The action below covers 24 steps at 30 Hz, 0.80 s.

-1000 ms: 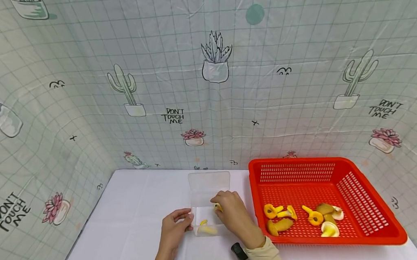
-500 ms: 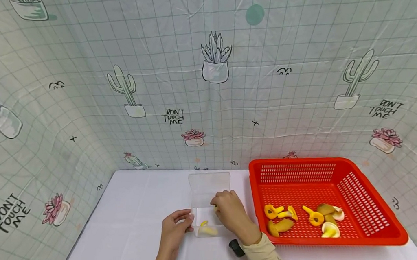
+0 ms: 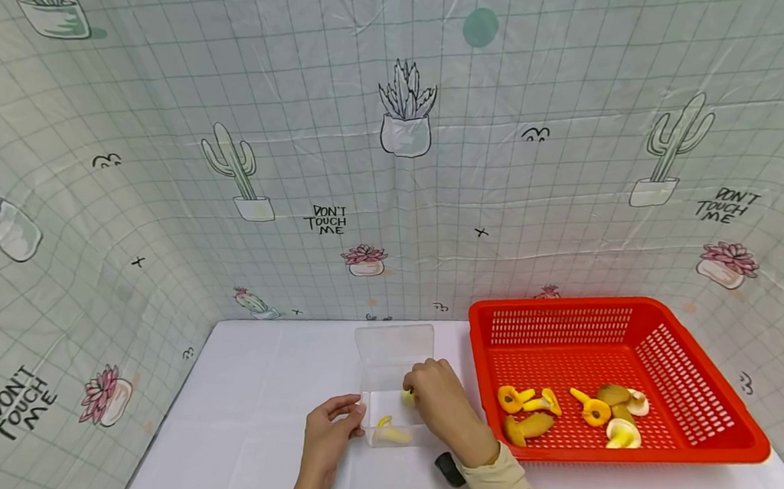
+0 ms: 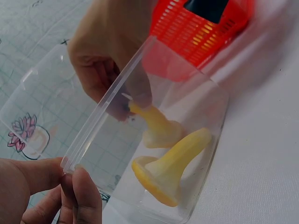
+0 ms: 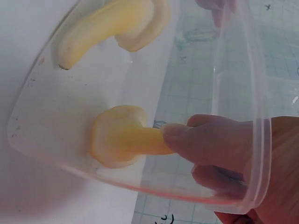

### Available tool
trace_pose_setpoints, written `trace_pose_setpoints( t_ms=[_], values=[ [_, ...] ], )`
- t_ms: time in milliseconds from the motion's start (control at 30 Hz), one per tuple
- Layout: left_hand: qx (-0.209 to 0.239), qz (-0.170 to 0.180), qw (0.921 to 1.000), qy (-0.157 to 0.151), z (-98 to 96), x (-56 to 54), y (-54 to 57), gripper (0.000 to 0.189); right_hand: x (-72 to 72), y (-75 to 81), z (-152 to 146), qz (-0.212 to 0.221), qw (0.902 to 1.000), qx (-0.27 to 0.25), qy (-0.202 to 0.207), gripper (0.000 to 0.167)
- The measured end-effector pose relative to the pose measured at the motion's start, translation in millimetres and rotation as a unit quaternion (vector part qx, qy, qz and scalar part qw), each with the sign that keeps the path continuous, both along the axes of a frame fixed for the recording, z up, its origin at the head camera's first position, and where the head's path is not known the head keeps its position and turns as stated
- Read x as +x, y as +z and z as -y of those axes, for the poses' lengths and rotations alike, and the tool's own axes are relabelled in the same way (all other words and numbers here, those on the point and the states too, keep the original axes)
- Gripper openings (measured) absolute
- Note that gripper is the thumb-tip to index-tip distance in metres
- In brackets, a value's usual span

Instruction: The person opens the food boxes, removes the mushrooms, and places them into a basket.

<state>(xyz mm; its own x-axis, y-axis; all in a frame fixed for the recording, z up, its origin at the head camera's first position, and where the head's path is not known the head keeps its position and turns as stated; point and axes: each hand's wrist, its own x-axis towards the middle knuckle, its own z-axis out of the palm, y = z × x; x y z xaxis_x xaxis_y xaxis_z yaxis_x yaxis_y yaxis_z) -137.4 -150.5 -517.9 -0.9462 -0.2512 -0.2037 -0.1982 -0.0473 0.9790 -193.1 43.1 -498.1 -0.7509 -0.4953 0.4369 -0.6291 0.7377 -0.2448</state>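
Note:
A clear plastic box [image 3: 381, 406] stands on the white table with its hinged lid [image 3: 394, 343] thrown back. My left hand [image 3: 330, 433] pinches the left end of its rim [image 4: 110, 103] between thumb and fingers. Reaching in over the other end, my right hand [image 3: 445, 402] holds a yellow mushroom [image 5: 119, 137] by the stem, cap down at the box's floor. Beside it in the box lies a second yellow mushroom [image 4: 173, 168], on its side with a pale stem. From the head view, the right hand hides most of the held mushroom.
To the right stands a red perforated basket [image 3: 699, 384], close to my right forearm. Several yellow and brown mushrooms [image 3: 529, 428] lie spread in its front half. A black wrist-worn device [image 3: 450, 470] shows beside my right wrist. Patterned cloth walls [image 3: 395, 199] rise behind the table [image 3: 249, 387].
My right hand has shifted slightly to the right, and more of the mushroom it holds shows past its fingers. The left hand and the box have stayed in place.

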Motion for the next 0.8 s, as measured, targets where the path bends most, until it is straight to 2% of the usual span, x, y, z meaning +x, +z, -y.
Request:
trace_pose_setpoints(
  t_ms=[167, 367, 567, 800],
  values=[
    [0.003, -0.003, 1.0, -0.003, -0.7, -0.4, 0.7, 0.031, 3.3, 4.2, -2.0, 0.008, 0.9998, -0.01, 0.012, 0.019],
    [0.01, -0.01, 0.9999, -0.001, -1.2, -0.7, 1.0, 0.03, 13.6, 14.7, -2.6, 0.019, 0.9983, -0.048, 0.025, 0.017],
    [0.005, -0.008, 1.0, 0.0, -0.7, -3.3, -0.5, 0.031, 29.9, 26.9, -9.4, -0.015, 0.9956, -0.087, 0.031, 0.021],
    [0.004, 0.004, 1.0, -0.006, 0.5, -0.9, -1.0, 0.031, 49.1, 36.1, -24.4, -0.046, 0.9907, -0.126, 0.028, 0.03]
  ],
)
